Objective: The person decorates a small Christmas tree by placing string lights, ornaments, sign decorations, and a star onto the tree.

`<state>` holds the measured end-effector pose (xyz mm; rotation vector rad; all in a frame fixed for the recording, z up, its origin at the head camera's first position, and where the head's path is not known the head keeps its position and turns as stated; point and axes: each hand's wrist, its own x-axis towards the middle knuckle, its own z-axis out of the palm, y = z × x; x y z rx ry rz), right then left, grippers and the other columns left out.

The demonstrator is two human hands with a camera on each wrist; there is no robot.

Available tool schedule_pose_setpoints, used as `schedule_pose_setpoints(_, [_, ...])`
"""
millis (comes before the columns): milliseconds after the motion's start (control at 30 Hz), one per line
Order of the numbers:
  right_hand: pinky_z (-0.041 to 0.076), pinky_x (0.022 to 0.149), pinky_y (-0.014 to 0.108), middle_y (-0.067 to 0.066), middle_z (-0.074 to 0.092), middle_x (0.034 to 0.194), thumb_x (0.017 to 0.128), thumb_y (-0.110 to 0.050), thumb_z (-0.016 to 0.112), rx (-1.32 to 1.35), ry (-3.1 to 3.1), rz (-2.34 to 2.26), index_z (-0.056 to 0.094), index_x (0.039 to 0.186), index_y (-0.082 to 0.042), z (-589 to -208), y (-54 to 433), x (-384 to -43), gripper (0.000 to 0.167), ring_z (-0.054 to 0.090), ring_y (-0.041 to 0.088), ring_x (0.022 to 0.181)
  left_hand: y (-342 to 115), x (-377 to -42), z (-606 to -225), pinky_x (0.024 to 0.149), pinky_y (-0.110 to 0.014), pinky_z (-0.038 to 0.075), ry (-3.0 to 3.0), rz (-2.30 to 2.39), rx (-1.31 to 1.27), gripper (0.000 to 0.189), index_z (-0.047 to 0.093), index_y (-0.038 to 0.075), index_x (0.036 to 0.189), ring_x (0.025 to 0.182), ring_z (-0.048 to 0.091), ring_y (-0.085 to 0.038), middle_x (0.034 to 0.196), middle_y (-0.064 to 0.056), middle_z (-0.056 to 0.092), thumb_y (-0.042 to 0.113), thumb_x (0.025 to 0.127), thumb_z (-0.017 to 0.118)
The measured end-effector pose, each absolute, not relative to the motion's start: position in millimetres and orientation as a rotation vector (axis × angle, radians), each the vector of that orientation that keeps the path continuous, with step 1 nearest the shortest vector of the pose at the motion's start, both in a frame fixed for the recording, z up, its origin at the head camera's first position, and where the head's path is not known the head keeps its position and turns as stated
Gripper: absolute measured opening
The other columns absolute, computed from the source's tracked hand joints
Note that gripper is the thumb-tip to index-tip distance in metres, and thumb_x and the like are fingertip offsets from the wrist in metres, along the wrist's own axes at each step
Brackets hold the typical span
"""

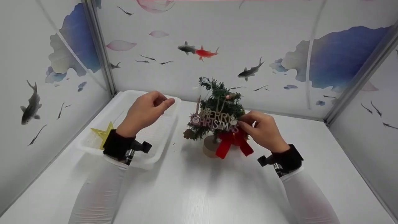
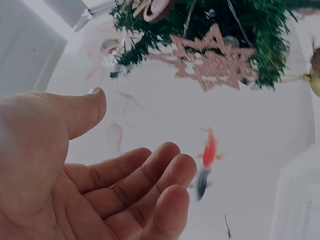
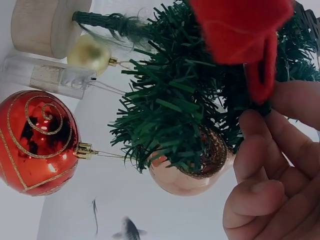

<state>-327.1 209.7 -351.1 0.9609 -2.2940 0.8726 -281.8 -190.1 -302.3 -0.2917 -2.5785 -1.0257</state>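
Observation:
A small artificial Christmas tree (image 1: 219, 99) stands on a round wooden base (image 1: 211, 146), hung with ornaments. On its front are a "Merry Christmas" sign (image 1: 219, 119) and a red bow (image 1: 234, 144) with two hanging tails. My right hand (image 1: 261, 129) is at the tree's right side; in the right wrist view its thumb and fingertips (image 3: 255, 125) pinch the end of a red fabric loop against the branch. My left hand (image 1: 146, 110) hovers left of the tree with loosely bent fingers and nothing in them. Near it, in the left wrist view, hangs a pink glitter star ornament (image 2: 215, 60).
A white plastic basket (image 1: 160, 152) stands on the left, with a gold star (image 1: 105, 133) in it. Red (image 3: 40, 142), rose-gold (image 3: 185, 175) and yellow (image 3: 90, 54) baubles hang from the tree's branches. White panels printed with fish enclose the white table (image 1: 199, 193).

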Motion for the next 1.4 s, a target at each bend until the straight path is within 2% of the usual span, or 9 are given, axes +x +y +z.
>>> schedule_pose_setpoints(167, [0.043,0.056,0.019,-0.012,0.065,0.084,0.091,-0.018,0.068,0.927,-2.260,0.847,0.070,0.094,-0.025,-348.7,217.6,-326.7,0.008,0.055,0.003,0.071,-224.4,-299.1,-302.2,0.069,-0.036,0.047,-2.640,-0.930,-0.200,0.049,0.066,0.018,0.101,0.078,0.063,-0.016,0.088,0.000,0.067,0.064,0.089,0.053])
schedule_pose_setpoints(467, [0.044,0.057,0.019,-0.011,0.064,0.083,0.091,-0.017,0.067,0.915,-2.262,0.852,0.070,0.097,-0.022,-350.7,217.1,-326.3,0.008,0.055,0.004,0.071,-281.6,-318.2,-314.0,0.084,-0.050,0.048,-3.074,-0.505,-0.200,0.047,0.061,0.002,0.116,0.100,0.061,-0.031,0.116,-0.015,0.064,0.041,0.089,0.063])
schedule_pose_setpoints(567, [0.044,0.056,0.020,-0.011,0.064,0.084,0.091,-0.018,0.067,0.924,-2.268,0.861,0.070,0.096,-0.022,-351.3,213.6,-326.0,0.007,0.055,0.004,0.071,-292.2,-315.9,-325.3,0.077,-0.047,0.050,-3.218,-0.274,-0.230,0.040,0.063,0.000,0.107,0.091,0.062,-0.028,0.106,-0.015,0.066,0.031,0.083,0.071])
schedule_pose_setpoints(700, [0.044,0.056,0.020,-0.011,0.065,0.084,0.091,-0.019,0.067,0.923,-2.275,0.877,0.070,0.095,-0.024,-350.5,209.9,-326.1,0.007,0.055,0.005,0.071,-297.6,-307.2,-337.9,0.061,-0.039,0.047,-3.310,-0.026,-0.187,0.022,0.063,0.004,0.083,0.071,0.055,-0.025,0.080,-0.008,0.064,0.019,0.074,0.077])
schedule_pose_setpoints(833, [0.045,0.055,0.021,-0.012,0.065,0.085,0.091,-0.019,0.067,0.919,-2.288,0.892,0.070,0.096,-0.024,-348.8,208.4,-326.8,0.008,0.056,0.005,0.070,-294.5,-296.5,-345.7,0.070,-0.044,0.044,-3.236,0.183,-0.204,0.016,0.063,0.009,0.072,0.073,0.053,-0.030,0.072,-0.005,0.062,0.008,0.070,0.078])
schedule_pose_setpoints(1033, [0.045,0.054,0.021,-0.010,0.065,0.084,0.092,-0.019,0.067,0.930,-2.286,0.885,0.069,0.096,-0.022,-350.3,208.9,-327.8,0.005,0.056,0.004,0.068,-289.5,-296.2,-348.7,0.082,-0.051,0.035,-3.166,0.256,-0.232,0.017,0.063,0.010,0.071,0.079,0.050,-0.034,0.072,-0.006,0.064,0.003,0.070,0.078])
schedule_pose_setpoints(1167, [0.045,0.054,0.021,-0.011,0.065,0.083,0.091,-0.019,0.067,0.928,-2.281,0.896,0.069,0.096,-0.022,-351.4,209.0,-327.6,0.006,0.056,0.004,0.068,-284.7,-303.2,-340.3,0.073,-0.045,0.041,-3.182,0.167,-0.250,0.017,0.061,0.009,0.070,0.071,0.051,-0.028,0.069,-0.004,0.061,0.002,0.070,0.077])
schedule_pose_setpoints(1300, [0.045,0.055,0.021,-0.011,0.065,0.082,0.090,-0.017,0.068,0.915,-2.282,0.909,0.070,0.095,-0.022,-352.6,208.3,-327.7,0.008,0.056,0.005,0.069,-278.0,-307.8,-328.7,0.053,-0.037,0.042,-3.167,0.002,-0.274,0.012,0.058,0.008,0.070,0.062,0.050,-0.021,0.068,-0.004,0.058,0.000,0.072,0.067])
schedule_pose_setpoints(1400, [0.045,0.055,0.021,-0.011,0.065,0.082,0.090,-0.016,0.068,0.911,-2.286,0.897,0.070,0.096,-0.023,-354.2,207.7,-329.1,0.009,0.056,0.005,0.069,-273.0,-308.2,-319.6,0.054,-0.038,0.044,-3.109,-0.138,-0.291,0.009,0.065,0.008,0.077,0.067,0.054,-0.020,0.078,-0.004,0.065,0.004,0.070,0.066])
